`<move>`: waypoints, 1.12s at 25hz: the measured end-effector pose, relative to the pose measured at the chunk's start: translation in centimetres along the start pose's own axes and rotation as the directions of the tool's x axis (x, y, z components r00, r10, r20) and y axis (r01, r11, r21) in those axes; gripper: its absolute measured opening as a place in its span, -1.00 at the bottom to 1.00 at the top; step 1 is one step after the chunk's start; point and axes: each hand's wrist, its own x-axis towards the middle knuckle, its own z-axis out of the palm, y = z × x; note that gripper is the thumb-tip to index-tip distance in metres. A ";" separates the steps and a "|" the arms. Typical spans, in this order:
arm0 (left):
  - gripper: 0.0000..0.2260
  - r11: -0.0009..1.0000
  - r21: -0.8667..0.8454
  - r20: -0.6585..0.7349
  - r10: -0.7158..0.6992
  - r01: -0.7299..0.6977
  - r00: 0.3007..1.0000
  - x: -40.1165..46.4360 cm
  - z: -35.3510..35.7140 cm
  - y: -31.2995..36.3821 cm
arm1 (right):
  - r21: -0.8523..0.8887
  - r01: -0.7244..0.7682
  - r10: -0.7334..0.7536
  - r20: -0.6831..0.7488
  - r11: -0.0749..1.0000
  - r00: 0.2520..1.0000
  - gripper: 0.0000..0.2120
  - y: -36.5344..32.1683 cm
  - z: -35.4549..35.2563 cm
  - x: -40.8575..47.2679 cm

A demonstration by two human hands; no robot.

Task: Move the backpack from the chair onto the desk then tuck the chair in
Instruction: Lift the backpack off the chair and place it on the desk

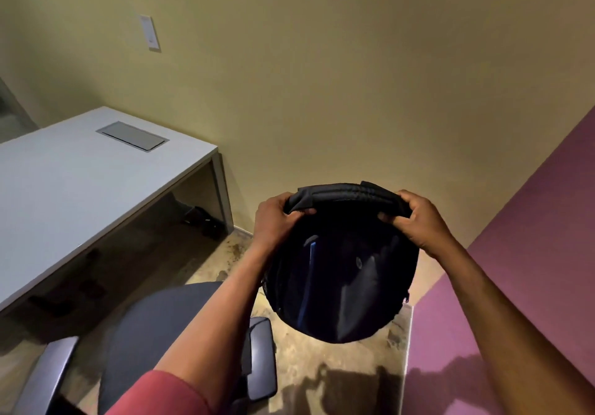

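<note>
A black backpack (341,273) with blue trim hangs in the air to the right of the chair, above the floor. My left hand (277,218) grips the left end of its padded top strap, and my right hand (418,218) grips the right end. The dark grey office chair (161,327) stands below my left arm, its seat bare, with one armrest at each side. The white desk (80,189) stands at the left, apart from the chair, with nothing on its top but a flush cable hatch.
A beige wall runs behind the desk and backpack. A purple wall (515,286) closes in at the right, close to the backpack. Dark objects lie on the floor under the desk (206,221). The concrete floor shows between chair and wall.
</note>
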 end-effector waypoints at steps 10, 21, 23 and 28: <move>-0.78 0.999 0.029 -0.156 -0.017 0.022 0.988 6.0 1.2 0.4 | 0.030 0.086 -0.088 0.078 0.996 0.993 -0.78 1.3 0.1 10.4; -0.71 1.000 0.001 -0.252 -0.020 0.021 0.968 15.9 1.0 -2.9 | 0.046 0.124 -0.130 0.167 0.991 0.977 -0.76 2.3 3.4 23.7; -0.73 1.000 0.003 -0.279 -0.028 0.030 0.960 17.9 0.5 -3.9 | 0.048 0.123 -0.131 0.206 0.991 0.970 -0.77 2.1 4.5 26.5; -0.80 0.997 0.027 -0.341 -0.053 0.066 0.939 22.3 -1.2 -5.5 | 0.076 0.149 -0.165 0.283 0.986 0.945 -0.78 1.2 7.7 32.9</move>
